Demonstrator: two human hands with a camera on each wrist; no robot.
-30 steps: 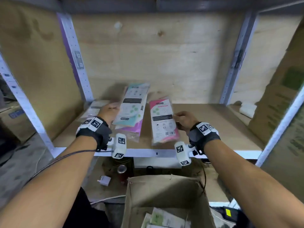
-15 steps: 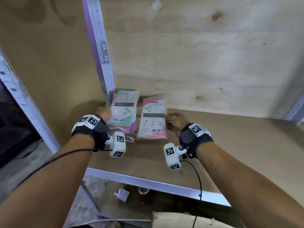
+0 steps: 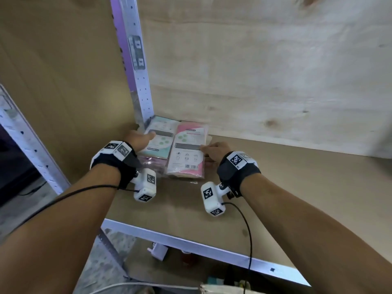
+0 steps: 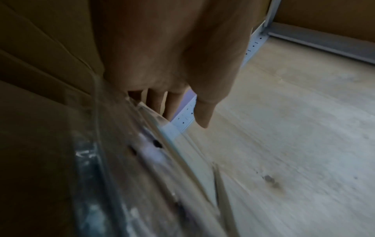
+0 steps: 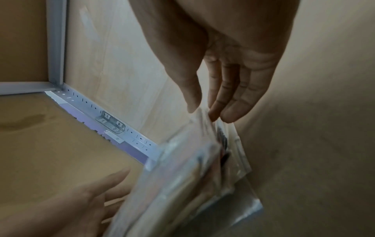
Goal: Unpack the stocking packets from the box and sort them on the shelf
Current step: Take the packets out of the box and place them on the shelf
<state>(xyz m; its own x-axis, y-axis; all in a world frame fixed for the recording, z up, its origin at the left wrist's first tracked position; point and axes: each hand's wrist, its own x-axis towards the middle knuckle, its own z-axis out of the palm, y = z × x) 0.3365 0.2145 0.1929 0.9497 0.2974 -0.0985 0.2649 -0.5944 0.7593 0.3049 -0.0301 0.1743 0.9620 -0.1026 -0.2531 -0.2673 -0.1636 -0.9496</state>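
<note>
Two stacks of stocking packets lie side by side in the shelf's back-left corner. The mint-topped stack (image 3: 160, 141) is on the left and the pink-topped stack (image 3: 187, 154) on the right. My left hand (image 3: 146, 136) lies against the mint stack's left side. Its fingers (image 4: 172, 104) are straight along the blurred plastic edge (image 4: 142, 160). My right hand (image 3: 206, 149) pinches the pink stack's right edge, with the thumb on top. In the right wrist view, thumb and fingertips (image 5: 227, 113) close on the packet's plastic (image 5: 182, 176). Only a sliver of the cardboard box (image 3: 220, 290) shows below.
The wooden shelf board (image 3: 286, 187) stretches bare to the right. A perforated metal post (image 3: 137, 71) stands just behind the mint stack, and plywood (image 3: 265, 71) closes the back. The white front rail (image 3: 191, 242) runs below my wrists. Small items lie on the floor underneath.
Both stacks have gone from the shelf's front edge to the back-left corner, with my hands still on them. The view has closed in, and the box has dropped almost out of sight.
</note>
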